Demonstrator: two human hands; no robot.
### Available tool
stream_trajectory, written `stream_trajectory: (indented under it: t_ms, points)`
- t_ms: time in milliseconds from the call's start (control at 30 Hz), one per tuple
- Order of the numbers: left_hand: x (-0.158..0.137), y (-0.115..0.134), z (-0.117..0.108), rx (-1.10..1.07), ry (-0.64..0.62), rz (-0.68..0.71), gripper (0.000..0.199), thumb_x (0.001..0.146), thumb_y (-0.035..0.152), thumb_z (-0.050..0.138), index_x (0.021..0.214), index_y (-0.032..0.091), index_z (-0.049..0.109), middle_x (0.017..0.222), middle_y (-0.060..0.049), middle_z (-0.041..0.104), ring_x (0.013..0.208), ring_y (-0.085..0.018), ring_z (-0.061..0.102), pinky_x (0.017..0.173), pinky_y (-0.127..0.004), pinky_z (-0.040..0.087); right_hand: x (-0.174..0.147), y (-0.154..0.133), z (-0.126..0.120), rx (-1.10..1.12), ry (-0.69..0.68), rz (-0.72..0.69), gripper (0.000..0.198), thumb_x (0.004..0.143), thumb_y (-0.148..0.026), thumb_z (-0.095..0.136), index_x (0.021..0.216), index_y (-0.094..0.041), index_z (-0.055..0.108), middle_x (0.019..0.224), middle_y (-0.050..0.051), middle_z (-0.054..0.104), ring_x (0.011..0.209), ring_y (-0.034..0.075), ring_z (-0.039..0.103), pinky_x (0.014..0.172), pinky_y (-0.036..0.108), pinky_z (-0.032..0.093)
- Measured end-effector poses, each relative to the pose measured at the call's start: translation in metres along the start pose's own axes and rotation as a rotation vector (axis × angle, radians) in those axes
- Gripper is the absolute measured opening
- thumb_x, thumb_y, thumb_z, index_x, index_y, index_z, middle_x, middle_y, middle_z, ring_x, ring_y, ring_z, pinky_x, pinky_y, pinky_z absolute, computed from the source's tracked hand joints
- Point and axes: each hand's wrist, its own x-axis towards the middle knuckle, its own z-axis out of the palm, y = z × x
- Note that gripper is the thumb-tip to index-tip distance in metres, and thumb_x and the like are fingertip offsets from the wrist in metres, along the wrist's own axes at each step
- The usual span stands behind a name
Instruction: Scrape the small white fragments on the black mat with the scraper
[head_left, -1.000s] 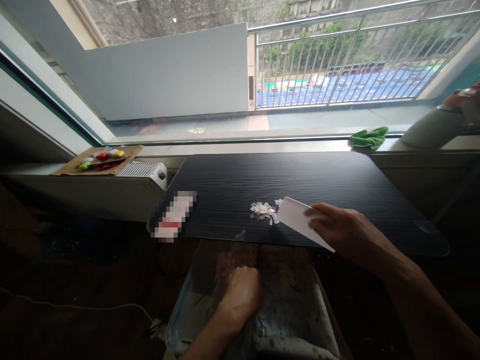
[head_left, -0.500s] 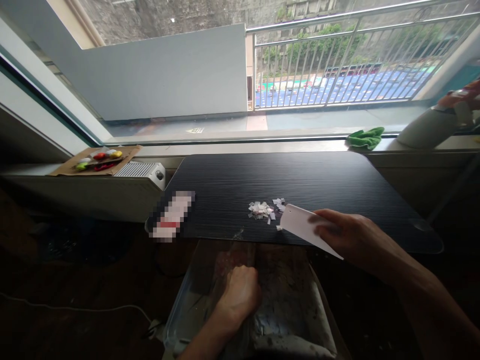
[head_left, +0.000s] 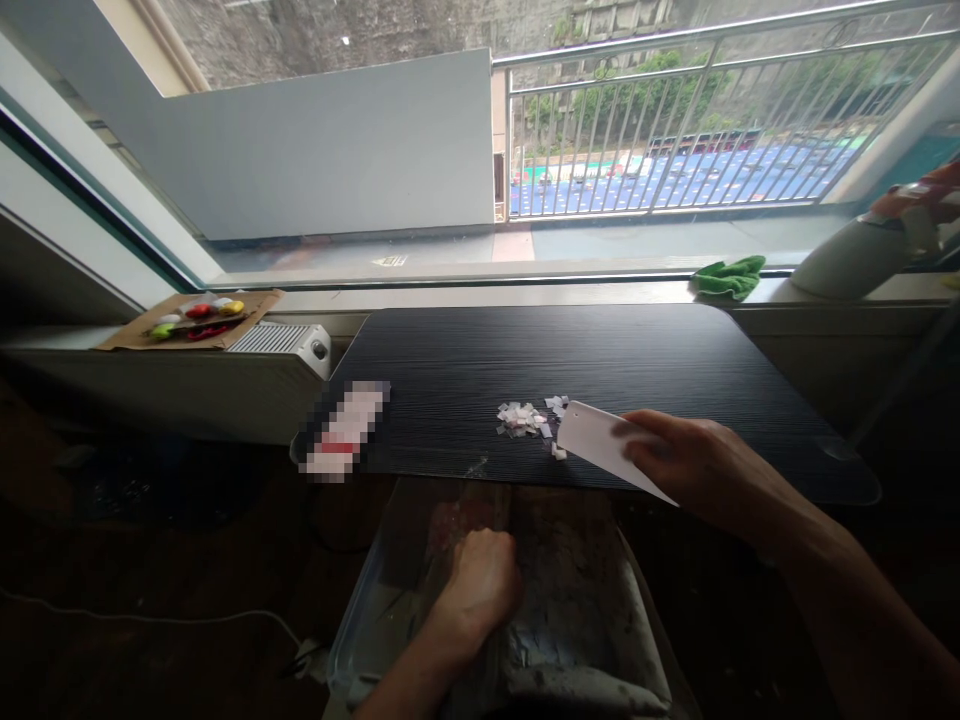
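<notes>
My right hand (head_left: 679, 455) is closed on a thin white card (head_left: 600, 435) with a small hole near one corner, held low and tilted over the dark tabletop (head_left: 465, 355). The card's far edge is by a loose pile of small white paper scraps (head_left: 523, 418), with a few scraps right beside it. Below the table's front edge, my left hand (head_left: 484, 570) is closed in a fist over a clear plastic bin (head_left: 360, 620) with a crumpled dark lining (head_left: 574, 610). What that fist holds, if anything, is hidden.
A blurred-out packet (head_left: 346, 430) lies at the table's left end. On the windowsill are a green cloth (head_left: 729, 278) and a spray bottle (head_left: 855, 250). Cardboard with colourful items (head_left: 199, 315) rests at left near a white radiator-like box (head_left: 289, 345). A white cable (head_left: 150, 618) runs along the floor.
My right hand and the card have shifted slightly left, and the loose scraps at the card's edge have moved a little toward the pile. My left hand stays in place.
</notes>
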Motion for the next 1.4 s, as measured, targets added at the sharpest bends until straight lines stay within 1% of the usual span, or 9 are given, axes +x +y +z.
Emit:
stream_trajectory:
  t_ms: [100,267,400,567,733,833,1000,1333,1400]
  points:
    - [0.001,0.0,0.001,0.0,0.012,0.011,0.033,0.077,0.011,0.047,0.095,0.011,0.074,0.095,-0.021,0.072,0.095,-0.031,0.069,0.081,-0.037,0.054,-0.003,0.003,0.0,0.025,0.001,0.007,0.028,0.084,-0.025,0.047,0.101,-0.027,0.07,0.082,0.002,0.076,0.064,0.019,0.067,0.059,0.028,0.044]
    - [0.002,-0.002,0.004,-0.006,0.023,0.003,0.032,0.077,0.013,0.048,0.095,0.012,0.074,0.094,-0.02,0.072,0.095,-0.03,0.069,0.08,-0.036,0.054,-0.007,0.006,-0.002,-0.008,-0.002,-0.014,0.026,0.084,-0.026,0.049,0.097,-0.027,0.071,0.076,0.002,0.075,0.065,0.021,0.068,0.058,0.029,0.043]
    - [0.001,-0.001,0.002,0.0,0.018,0.003,0.031,0.077,0.013,0.048,0.094,0.012,0.074,0.093,-0.019,0.073,0.094,-0.032,0.069,0.078,-0.036,0.054,-0.007,0.005,-0.002,0.039,0.031,-0.025,0.028,0.083,-0.024,0.048,0.098,-0.028,0.071,0.079,0.001,0.075,0.065,0.019,0.068,0.059,0.027,0.045]
    - [0.001,-0.001,0.001,0.007,0.004,0.01,0.032,0.078,0.013,0.047,0.094,0.012,0.074,0.093,-0.019,0.073,0.094,-0.033,0.069,0.08,-0.038,0.054,0.008,-0.012,0.001,-0.053,-0.005,-0.045,0.032,0.082,-0.023,0.048,0.102,-0.028,0.072,0.079,0.002,0.076,0.065,0.018,0.067,0.056,0.025,0.041]
    - [0.002,-0.003,0.002,-0.003,-0.006,0.006,0.032,0.078,0.014,0.048,0.096,0.013,0.075,0.094,-0.02,0.073,0.095,-0.03,0.069,0.085,-0.039,0.053,0.022,-0.021,0.002,-0.113,-0.014,-0.079,0.034,0.081,-0.022,0.047,0.104,-0.028,0.071,0.082,0.002,0.076,0.074,0.02,0.068,0.061,0.026,0.041]
    - [0.001,-0.002,0.001,-0.004,-0.006,0.007,0.032,0.078,0.013,0.048,0.096,0.012,0.075,0.094,-0.021,0.073,0.095,-0.031,0.069,0.086,-0.04,0.052,0.02,-0.018,-0.002,-0.104,-0.022,-0.044,0.034,0.082,-0.023,0.047,0.105,-0.029,0.071,0.08,0.002,0.075,0.069,0.02,0.067,0.058,0.026,0.04]
    - [0.001,-0.001,0.001,0.003,-0.012,0.007,0.033,0.078,0.012,0.047,0.097,0.012,0.074,0.095,-0.021,0.072,0.095,-0.03,0.069,0.08,-0.036,0.054,0.007,-0.01,-0.008,-0.098,-0.044,0.015,0.033,0.082,-0.024,0.048,0.104,-0.027,0.073,0.069,0.004,0.073,0.059,0.021,0.065,0.054,0.029,0.04]
    - [-0.001,-0.001,0.0,0.004,-0.011,-0.005,0.034,0.078,0.013,0.046,0.097,0.013,0.074,0.095,-0.019,0.073,0.094,-0.028,0.069,0.08,-0.034,0.053,0.005,-0.005,-0.004,-0.069,-0.014,-0.017,0.032,0.082,-0.026,0.048,0.103,-0.029,0.073,0.072,0.004,0.074,0.059,0.024,0.067,0.055,0.032,0.043]
    - [-0.001,-0.001,0.001,0.003,-0.002,-0.004,0.034,0.078,0.013,0.046,0.097,0.013,0.074,0.094,-0.019,0.073,0.093,-0.028,0.069,0.079,-0.033,0.053,0.002,-0.001,-0.002,-0.055,-0.006,-0.027,0.029,0.081,-0.026,0.051,0.099,-0.03,0.074,0.07,0.003,0.074,0.056,0.023,0.066,0.053,0.031,0.043]
